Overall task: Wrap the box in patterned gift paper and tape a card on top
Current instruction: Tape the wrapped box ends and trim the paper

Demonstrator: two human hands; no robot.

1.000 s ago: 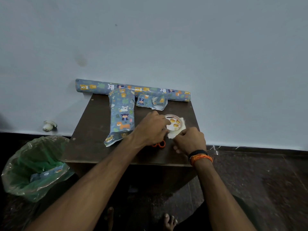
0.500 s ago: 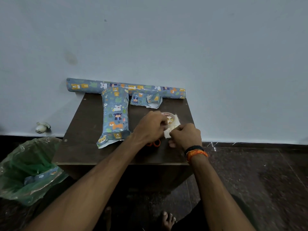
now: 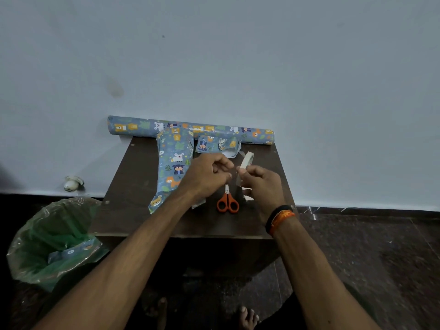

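Observation:
The box, wrapped in blue animal-print paper, lies lengthwise on the small dark table. Just right of it my right hand holds a whitish tape roll upright and edge-on above the table. My left hand is level with it, and its curled fingertips pinch at the roll's near edge. A white corner, probably the card, shows on the table under my right hand. Orange-handled scissors lie between my wrists.
A roll of the same gift paper lies along the wall at the table's back edge. A cut scrap of paper rests in front of it. A green-lined bin stands on the floor at the left. My bare feet show below the table.
My right hand has lifted the tape roll off the white card and turned it upright. My left hand has risen to meet it, which uncovers the scissors.

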